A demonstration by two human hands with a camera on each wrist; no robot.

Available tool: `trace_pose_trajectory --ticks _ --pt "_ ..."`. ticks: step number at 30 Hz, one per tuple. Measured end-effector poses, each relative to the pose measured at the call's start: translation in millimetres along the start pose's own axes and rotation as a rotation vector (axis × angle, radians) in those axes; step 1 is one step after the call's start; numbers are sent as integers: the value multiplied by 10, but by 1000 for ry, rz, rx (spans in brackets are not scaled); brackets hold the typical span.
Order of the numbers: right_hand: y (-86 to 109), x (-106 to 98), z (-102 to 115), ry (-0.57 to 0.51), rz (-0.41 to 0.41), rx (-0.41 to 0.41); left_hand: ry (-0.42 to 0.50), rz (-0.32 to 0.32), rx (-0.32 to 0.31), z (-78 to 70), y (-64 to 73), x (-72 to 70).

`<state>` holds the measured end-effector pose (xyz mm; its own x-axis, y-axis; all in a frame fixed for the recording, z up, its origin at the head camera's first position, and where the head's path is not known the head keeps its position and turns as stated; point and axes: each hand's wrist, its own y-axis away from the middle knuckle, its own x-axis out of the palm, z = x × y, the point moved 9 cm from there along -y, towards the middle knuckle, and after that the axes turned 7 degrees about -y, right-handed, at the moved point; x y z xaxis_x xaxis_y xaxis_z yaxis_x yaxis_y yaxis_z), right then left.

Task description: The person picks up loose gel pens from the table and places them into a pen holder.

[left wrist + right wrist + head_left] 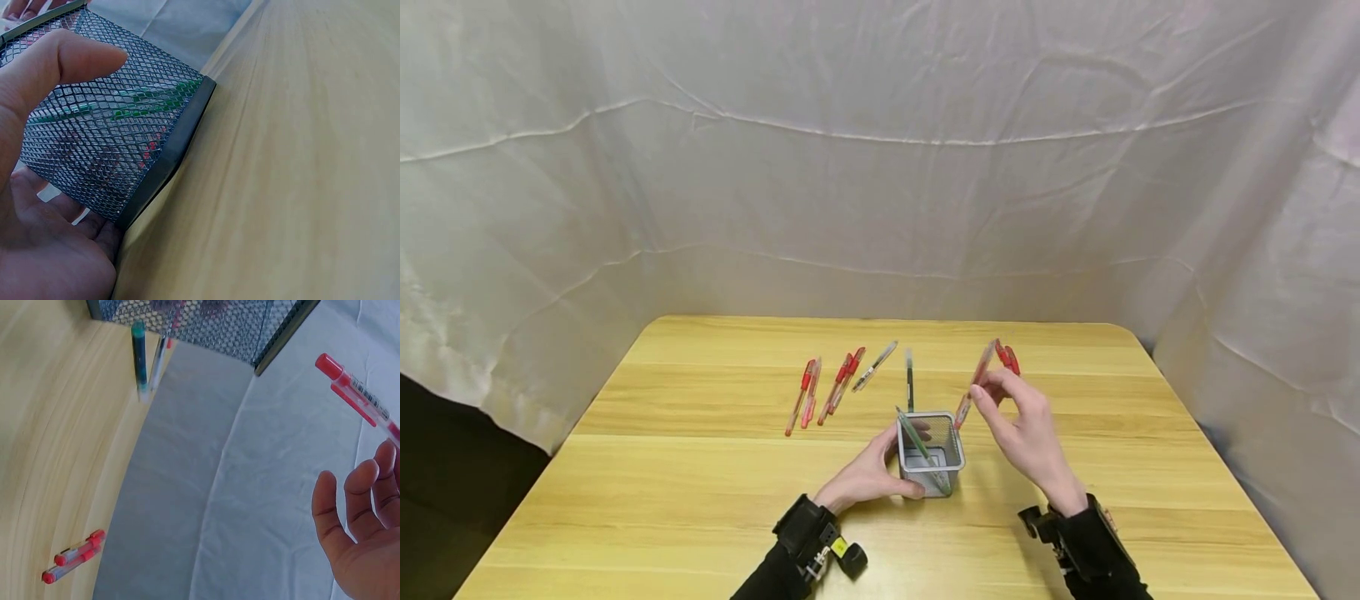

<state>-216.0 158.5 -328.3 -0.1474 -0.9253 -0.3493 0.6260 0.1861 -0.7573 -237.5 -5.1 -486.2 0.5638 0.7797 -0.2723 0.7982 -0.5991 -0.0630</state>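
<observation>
My left hand (865, 477) grips a grey metal-mesh pen holder (961, 446) from the left, thumb on the near side and fingers round the far side. Its mesh wall (156, 75) fills much of the left wrist view. One green pen (913, 433) leans inside, its upper end past the rim. To the right, my right hand (1026, 425) pinches a red pen (985, 363), tilted with its capped end down towards the holder's right rim. The right wrist view shows the red cap (329, 366) apart from the mesh.
Several red pens (839, 390) lie left of the holder, beside a clear pen with dark markings (876, 365). Behind the holder lies a dark green pen (910, 385). Two red pens (74, 556) lie beyond my right hand. A pale curtain (880, 200) hangs round the wooden table (700, 500).
</observation>
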Motion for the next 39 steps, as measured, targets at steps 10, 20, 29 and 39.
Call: trace_pose_trajectory --ticks 10,20,29,39 --pt "58 240 14 -50 151 -3 -17 -6 -20 38 1 6" --pt "146 383 -71 25 250 5 -33 -11 -42 41 12 -5" --pt "177 459 -159 72 309 50 -36 -9 -46 43 14 -6" --pt "209 327 -249 174 212 100 -11 -5 -26 33 6 -2"
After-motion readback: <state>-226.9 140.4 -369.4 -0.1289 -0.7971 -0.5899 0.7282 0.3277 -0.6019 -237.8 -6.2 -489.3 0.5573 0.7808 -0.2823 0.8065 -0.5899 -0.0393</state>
